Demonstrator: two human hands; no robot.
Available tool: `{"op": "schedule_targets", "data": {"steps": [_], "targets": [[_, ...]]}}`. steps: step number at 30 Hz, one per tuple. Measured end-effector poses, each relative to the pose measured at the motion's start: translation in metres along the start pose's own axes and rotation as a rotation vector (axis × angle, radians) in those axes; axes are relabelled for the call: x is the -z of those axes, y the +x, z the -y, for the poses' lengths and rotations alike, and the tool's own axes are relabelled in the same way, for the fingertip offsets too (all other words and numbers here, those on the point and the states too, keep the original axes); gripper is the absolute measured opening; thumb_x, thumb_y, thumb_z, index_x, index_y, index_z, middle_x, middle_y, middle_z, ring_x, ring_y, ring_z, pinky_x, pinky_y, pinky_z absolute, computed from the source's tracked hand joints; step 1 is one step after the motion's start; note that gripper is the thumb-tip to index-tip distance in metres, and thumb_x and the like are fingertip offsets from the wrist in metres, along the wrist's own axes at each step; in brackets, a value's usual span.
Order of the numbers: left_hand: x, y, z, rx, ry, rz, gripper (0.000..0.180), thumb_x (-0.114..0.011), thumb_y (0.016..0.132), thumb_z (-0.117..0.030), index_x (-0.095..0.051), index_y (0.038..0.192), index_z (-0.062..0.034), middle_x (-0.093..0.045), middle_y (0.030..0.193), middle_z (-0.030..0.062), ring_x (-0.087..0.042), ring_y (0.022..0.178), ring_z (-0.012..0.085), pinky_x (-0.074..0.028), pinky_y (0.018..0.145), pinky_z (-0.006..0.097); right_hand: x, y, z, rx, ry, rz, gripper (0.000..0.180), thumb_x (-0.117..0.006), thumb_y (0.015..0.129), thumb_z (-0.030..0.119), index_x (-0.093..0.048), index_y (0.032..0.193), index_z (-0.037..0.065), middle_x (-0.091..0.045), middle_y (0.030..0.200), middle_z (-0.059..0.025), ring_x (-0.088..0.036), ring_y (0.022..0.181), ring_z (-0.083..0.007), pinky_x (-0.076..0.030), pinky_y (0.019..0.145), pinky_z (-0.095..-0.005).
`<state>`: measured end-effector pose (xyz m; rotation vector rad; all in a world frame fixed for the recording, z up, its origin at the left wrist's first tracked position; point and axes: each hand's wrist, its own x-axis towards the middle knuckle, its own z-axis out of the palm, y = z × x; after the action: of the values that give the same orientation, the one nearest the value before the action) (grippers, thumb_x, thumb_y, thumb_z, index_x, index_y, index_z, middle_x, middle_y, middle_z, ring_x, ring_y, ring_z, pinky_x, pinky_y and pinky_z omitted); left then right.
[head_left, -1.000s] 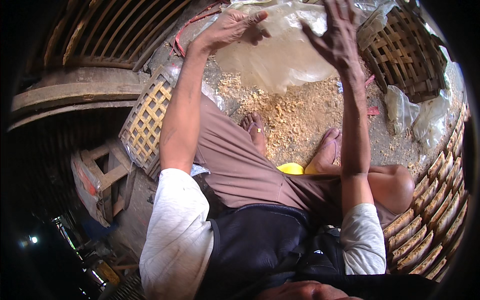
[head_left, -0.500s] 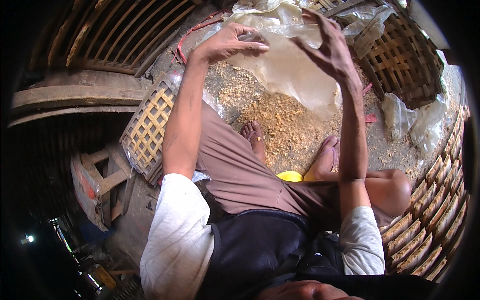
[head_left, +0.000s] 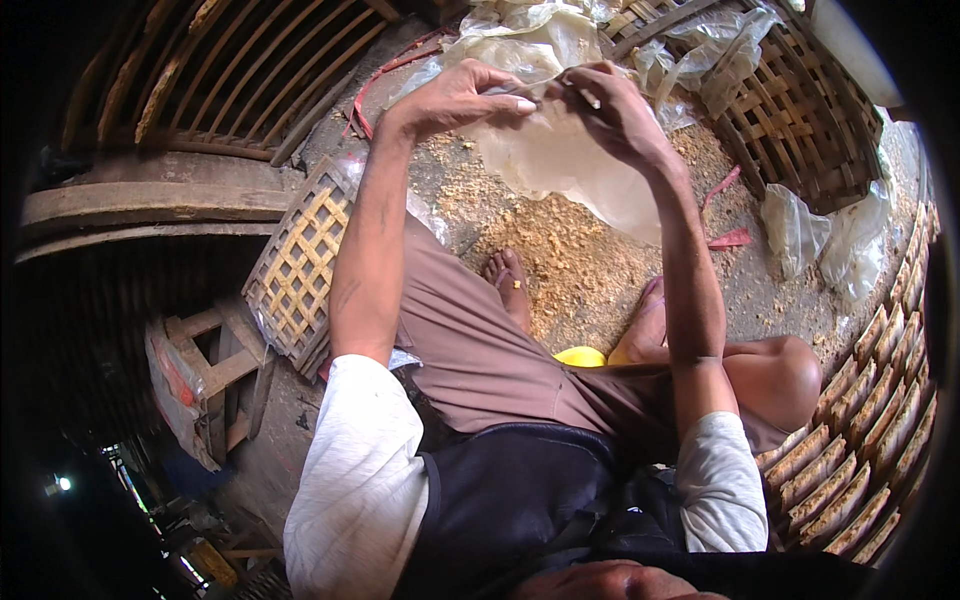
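Note:
A cloudy, translucent plastic sheet (head_left: pixel 575 160) hangs from my two hands above the floor between my feet. My left hand (head_left: pixel 462 100) pinches its upper edge between thumb and fingers. Close beside it, my right hand (head_left: pixel 612 112) has its fingers bent in and closed on the same edge. Below the sheet lies a spread of tan crumbs (head_left: pixel 565 260), reaching up to both sandalled feet. More crumpled clear plastic (head_left: pixel 525 35) is heaped just beyond my hands.
A dark woven bamboo basket (head_left: pixel 800 120) lies at the far right, with plastic (head_left: pixel 795 230) beside it. Stacked lattice trays (head_left: pixel 305 250) and a wooden stool (head_left: pixel 215 360) stand at my left. Rows of slabs (head_left: pixel 860 430) fill the right side. A yellow object (head_left: pixel 580 356) sits under my legs.
My right hand has moved left toward my left hand, and its spread fingers have closed on the sheet's edge. The sheet has shifted left with it.

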<state>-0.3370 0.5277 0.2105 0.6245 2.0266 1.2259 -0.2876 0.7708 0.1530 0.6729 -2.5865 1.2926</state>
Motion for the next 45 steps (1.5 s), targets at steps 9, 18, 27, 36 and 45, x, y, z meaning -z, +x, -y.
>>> {"op": "schedule_targets", "data": {"steps": [9, 18, 27, 36, 45], "targets": [[-0.016, -0.001, -0.011, -0.120, 0.110, -0.280, 0.036, -0.080, 0.083, -0.022, -0.071, 0.113, -0.0048, -0.073, 0.102, 0.0055, -0.068, 0.090, 0.0117, -0.056, 0.081, 0.026, 0.026, -0.002, 0.028, -0.047, -0.049, -0.062, 0.034, -0.058, 0.099, 0.038, -0.072, 0.103, 0.008, -0.063, 0.096, -0.0109, -0.056, 0.098, -0.0242, -0.046, 0.082, -0.0364], [0.012, -0.006, 0.020, -0.051, -0.057, -0.061, 0.045, -0.082, 0.080, -0.033, -0.071, 0.114, -0.0061, -0.073, 0.102, 0.0035, -0.067, 0.092, 0.0098, -0.054, 0.084, 0.027, 0.038, -0.001, 0.030, -0.040, 0.045, -0.111, 0.037, -0.058, 0.099, 0.040, -0.071, 0.099, 0.005, -0.063, 0.089, -0.0079, -0.052, 0.087, -0.0177, -0.042, 0.076, -0.0322], [0.013, 0.003, 0.029, 0.092, 0.053, 0.034, 0.047, -0.085, 0.075, -0.038, -0.074, 0.110, -0.0077, -0.075, 0.100, 0.0041, -0.066, 0.094, 0.0116, -0.051, 0.083, 0.028, 0.041, 0.000, 0.018, -0.098, 0.274, -0.266, 0.038, -0.058, 0.100, 0.039, -0.070, 0.105, 0.004, -0.068, 0.097, -0.0021, -0.060, 0.091, -0.0118, -0.047, 0.083, -0.0281], [-0.003, 0.014, 0.020, -0.049, 0.095, -0.109, 0.045, -0.084, 0.076, -0.041, -0.076, 0.105, -0.0081, -0.075, 0.098, 0.0064, -0.068, 0.095, 0.0123, -0.052, 0.086, 0.031, 0.045, 0.000, 0.018, -0.083, 0.275, -0.271, 0.037, -0.057, 0.100, 0.039, -0.070, 0.104, 0.004, -0.069, 0.094, -0.0016, -0.059, 0.089, -0.0103, -0.047, 0.084, -0.0282], [-0.005, 0.011, 0.019, -0.157, -0.073, -0.146, 0.034, -0.072, 0.089, -0.039, -0.074, 0.097, -0.0057, -0.071, 0.088, 0.0006, -0.064, 0.085, 0.0075, -0.053, 0.076, 0.023, 0.050, -0.007, 0.033, -0.098, -0.302, -0.209, 0.051, -0.079, 0.080, 0.046, -0.067, 0.116, 0.010, -0.063, 0.104, -0.0051, -0.055, 0.103, -0.0180, -0.048, 0.090, -0.0338]]}}
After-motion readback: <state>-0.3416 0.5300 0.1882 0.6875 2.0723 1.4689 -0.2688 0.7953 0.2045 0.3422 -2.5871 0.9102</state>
